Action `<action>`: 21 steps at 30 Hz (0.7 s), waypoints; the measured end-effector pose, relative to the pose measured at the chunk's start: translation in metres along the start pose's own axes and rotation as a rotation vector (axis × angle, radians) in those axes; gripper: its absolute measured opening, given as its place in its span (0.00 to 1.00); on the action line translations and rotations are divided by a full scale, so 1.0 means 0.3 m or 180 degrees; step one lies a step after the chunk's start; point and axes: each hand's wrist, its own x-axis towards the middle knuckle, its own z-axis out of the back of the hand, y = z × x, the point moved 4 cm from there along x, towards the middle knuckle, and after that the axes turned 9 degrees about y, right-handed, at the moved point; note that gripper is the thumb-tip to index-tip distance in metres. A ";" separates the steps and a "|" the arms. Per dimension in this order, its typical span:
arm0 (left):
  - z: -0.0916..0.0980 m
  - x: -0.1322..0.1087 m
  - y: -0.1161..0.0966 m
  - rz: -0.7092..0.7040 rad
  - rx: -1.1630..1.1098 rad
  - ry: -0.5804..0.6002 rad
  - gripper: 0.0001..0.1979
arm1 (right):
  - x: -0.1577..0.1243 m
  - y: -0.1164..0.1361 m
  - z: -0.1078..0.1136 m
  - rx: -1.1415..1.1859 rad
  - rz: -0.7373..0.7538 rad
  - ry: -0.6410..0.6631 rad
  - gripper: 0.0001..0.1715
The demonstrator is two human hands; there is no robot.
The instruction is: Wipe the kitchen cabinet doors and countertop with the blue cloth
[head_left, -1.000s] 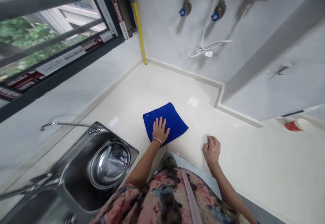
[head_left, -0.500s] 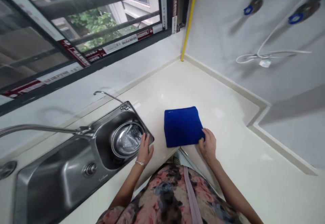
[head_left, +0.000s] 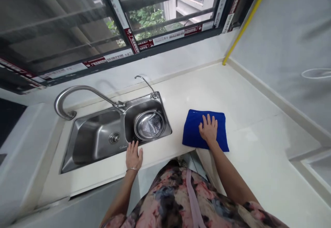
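A folded blue cloth [head_left: 192,131] lies flat on the white countertop [head_left: 248,183]. On top of it rests my right hand [head_left: 209,129], palm down with the fingers spread. My left hand [head_left: 133,156] is at the front edge of the sink [head_left: 90,145], its fingers stretched out and nothing in them. Just beyond those fingertips, a round metal strainer basin [head_left: 149,125] with a perforated bottom sits in the sink's right bowl.
A large curved faucet [head_left: 85,88] arches over the left bowl, and a thin small tap [head_left: 147,83] stands behind the right one. A yellow pipe [head_left: 244,28] rises at the back corner beside the window [head_left: 165,24].
The view has turned left, showing more of the sink. My right hand has moved from the cloth's right edge onto its top. My left hand has shifted left along the sink's front.
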 end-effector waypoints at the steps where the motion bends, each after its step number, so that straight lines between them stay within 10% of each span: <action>1: 0.002 0.002 -0.007 0.0003 0.0032 0.0000 0.31 | -0.003 -0.006 -0.004 -0.0010 0.0013 0.0001 0.34; 21: 0.001 -0.026 -0.043 -0.0082 -0.0261 0.0146 0.29 | -0.041 -0.044 -0.010 -0.0296 0.0081 -0.0102 0.36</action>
